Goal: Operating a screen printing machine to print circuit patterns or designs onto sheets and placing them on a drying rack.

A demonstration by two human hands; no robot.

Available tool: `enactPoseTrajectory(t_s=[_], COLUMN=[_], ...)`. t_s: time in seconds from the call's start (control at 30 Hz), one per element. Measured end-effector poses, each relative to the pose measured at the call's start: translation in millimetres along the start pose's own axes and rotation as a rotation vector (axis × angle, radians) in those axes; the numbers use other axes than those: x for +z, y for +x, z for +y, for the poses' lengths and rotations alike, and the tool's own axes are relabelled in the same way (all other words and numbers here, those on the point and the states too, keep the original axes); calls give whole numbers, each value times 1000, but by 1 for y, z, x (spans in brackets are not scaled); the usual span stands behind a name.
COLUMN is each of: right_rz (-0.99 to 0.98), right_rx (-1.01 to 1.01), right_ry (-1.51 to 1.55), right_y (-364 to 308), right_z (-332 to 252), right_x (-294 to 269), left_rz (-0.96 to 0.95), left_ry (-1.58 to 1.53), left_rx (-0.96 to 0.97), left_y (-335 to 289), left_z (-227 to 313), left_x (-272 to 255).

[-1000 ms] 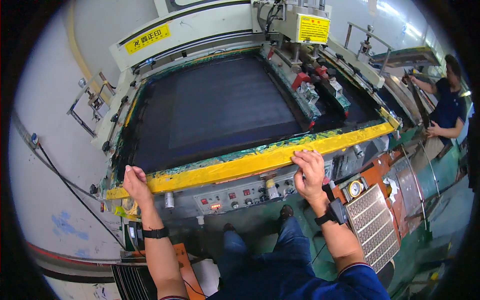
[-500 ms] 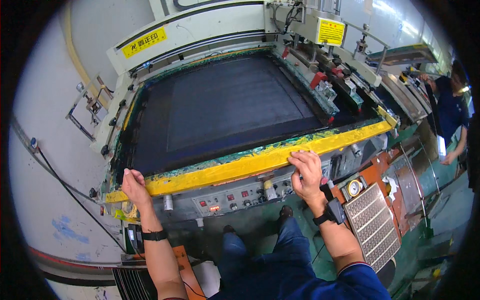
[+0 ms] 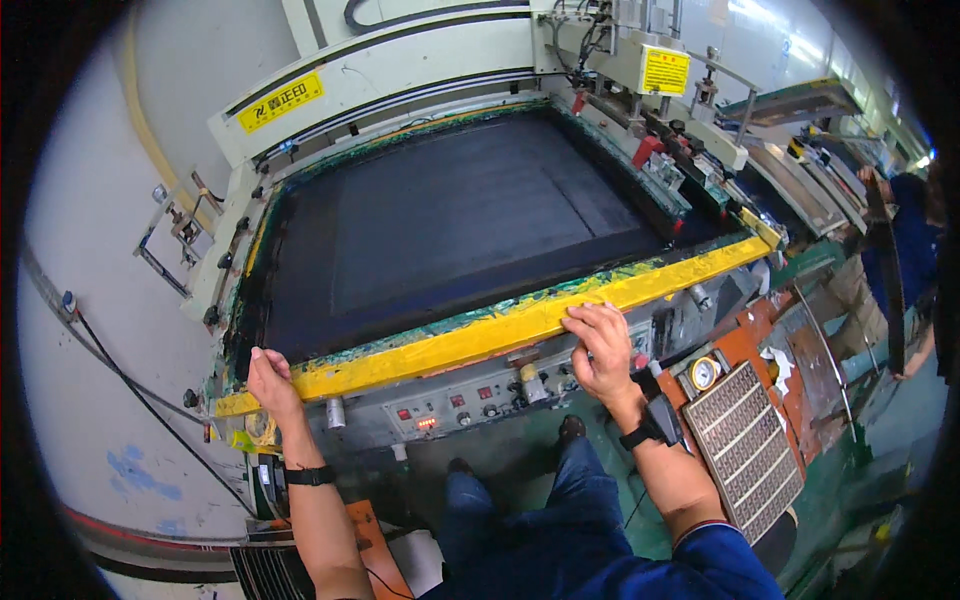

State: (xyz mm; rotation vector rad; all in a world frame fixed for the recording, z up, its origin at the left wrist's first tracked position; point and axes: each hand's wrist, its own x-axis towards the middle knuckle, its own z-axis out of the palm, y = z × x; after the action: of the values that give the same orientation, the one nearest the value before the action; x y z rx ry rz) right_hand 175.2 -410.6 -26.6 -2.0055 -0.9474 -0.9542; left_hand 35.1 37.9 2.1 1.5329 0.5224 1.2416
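1. My left hand was half curled at the left end of the yellow bar; whether it gripped, I could not tell.
2. From there the bar's long axis ran toward between two and three o'clock, along the near edge of the dark screen.
3. My right hand, nearer the bar's middle, met it at twelve o'clock, fingers bent, grip unclear.
4. A patterned panel lay at that hand's four o'clock.
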Motion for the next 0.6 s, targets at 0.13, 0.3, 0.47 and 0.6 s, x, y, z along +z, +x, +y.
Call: enactPoseTrajectory(t_s=[0.13,0.3,0.47,0.6], right_rz=[1,45,72,275], right_rx=[-52,-99,28,430], right_ry=[28,36,-33,229], right_y=[-2,-32,-50,-43], right_z=[3,11,41,76], right_x=[-10,-25,-18,-13], left_rz=[29,26,-124,-354], left_ry=[-14,-231,-340,-67], left_rx=[-51,46,330,596], left_y=[3,-13,-43,-52], left_z=[7,14,-9,-25], left_x=[0,-3,-15,-18])
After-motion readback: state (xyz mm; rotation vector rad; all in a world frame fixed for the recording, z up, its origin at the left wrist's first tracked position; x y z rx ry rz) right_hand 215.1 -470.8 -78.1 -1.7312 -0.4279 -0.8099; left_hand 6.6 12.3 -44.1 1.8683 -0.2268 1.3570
